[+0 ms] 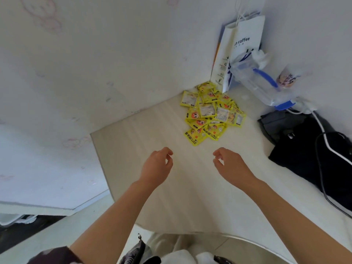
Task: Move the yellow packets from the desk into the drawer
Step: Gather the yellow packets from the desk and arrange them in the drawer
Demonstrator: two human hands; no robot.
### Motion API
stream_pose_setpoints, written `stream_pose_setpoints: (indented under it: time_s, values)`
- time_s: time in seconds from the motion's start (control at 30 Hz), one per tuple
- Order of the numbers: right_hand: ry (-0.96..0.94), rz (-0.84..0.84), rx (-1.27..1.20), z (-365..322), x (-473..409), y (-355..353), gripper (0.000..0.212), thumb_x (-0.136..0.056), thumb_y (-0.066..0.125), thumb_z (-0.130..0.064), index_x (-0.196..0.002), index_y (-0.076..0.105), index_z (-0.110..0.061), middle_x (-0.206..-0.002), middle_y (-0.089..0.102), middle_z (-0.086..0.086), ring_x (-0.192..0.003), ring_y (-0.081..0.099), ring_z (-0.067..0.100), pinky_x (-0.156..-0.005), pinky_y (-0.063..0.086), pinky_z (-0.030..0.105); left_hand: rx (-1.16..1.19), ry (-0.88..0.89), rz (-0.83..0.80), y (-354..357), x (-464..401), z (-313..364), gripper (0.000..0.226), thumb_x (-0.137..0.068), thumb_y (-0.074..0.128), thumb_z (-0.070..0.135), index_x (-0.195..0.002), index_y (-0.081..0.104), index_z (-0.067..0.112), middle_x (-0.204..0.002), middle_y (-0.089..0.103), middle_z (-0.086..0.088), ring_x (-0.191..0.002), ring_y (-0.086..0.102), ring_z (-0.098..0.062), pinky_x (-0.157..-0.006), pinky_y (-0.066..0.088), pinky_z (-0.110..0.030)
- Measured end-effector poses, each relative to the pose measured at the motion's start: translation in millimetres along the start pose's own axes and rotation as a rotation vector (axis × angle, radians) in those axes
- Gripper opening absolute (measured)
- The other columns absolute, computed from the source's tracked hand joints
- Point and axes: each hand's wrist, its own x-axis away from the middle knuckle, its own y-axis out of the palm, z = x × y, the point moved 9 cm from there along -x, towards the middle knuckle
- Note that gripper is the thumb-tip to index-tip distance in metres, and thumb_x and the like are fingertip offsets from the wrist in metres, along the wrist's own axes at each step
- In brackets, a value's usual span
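Note:
A pile of several yellow packets lies on the pale wooden desk, toward its back near the wall corner. My left hand hovers over the desk a short way in front of the pile, fingers loosely curled and holding nothing. My right hand hovers beside it at the same distance from the pile, also loosely curled and empty. Neither hand touches a packet. No drawer is in view.
A white paper coffee bag stands in the back corner. A large clear water bottle with a blue handle lies beside it. A black bag with cables fills the desk's right side. The desk's left edge drops to the floor.

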Motion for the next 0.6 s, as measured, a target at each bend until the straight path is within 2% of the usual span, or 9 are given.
stream_pose_setpoints:
  time_s: [0.13, 0.4, 0.6]
  values:
    - [0.063, 0.007, -0.014, 10.1, -25.4, -10.5, 0.026, -0.095, 0.05, -0.024, -0.118, 0.056, -0.014, -0.11, 0.062, 0.001, -0.103, 0.057, 0.017, -0.088, 0.043, 0.027, -0.019, 0.06, -0.072, 5.0, -40.6, 14.9, 0.021, -0.095, 0.048, 0.024, -0.113, 0.059, 0.023, -0.093, 0.062, 0.01, -0.097, 0.056, -0.013, -0.08, 0.045, -0.028]
    - [0.114, 0.0, -0.05, 32.6, -82.6, -33.1, 0.025, -0.095, 0.049, -0.021, -0.117, 0.057, -0.013, -0.104, 0.064, 0.004, -0.1, 0.059, 0.022, -0.086, 0.046, 0.031, -0.054, 0.113, -0.15, 22.4, -116.6, 51.8, 0.023, -0.096, 0.048, 0.021, -0.115, 0.06, 0.019, -0.101, 0.065, 0.001, -0.097, 0.057, -0.018, -0.084, 0.049, -0.035]
    - [0.115, -0.053, -0.002, 56.3, -133.3, -50.1, 0.026, -0.095, 0.049, -0.021, -0.119, 0.057, -0.012, -0.113, 0.062, 0.006, -0.105, 0.057, 0.024, -0.089, 0.045, 0.032, -0.093, 0.056, -0.201, 47.9, -172.1, 62.7, 0.02, -0.094, 0.048, 0.02, -0.109, 0.061, 0.018, -0.102, 0.068, -0.002, -0.095, 0.06, -0.023, -0.081, 0.051, -0.038]
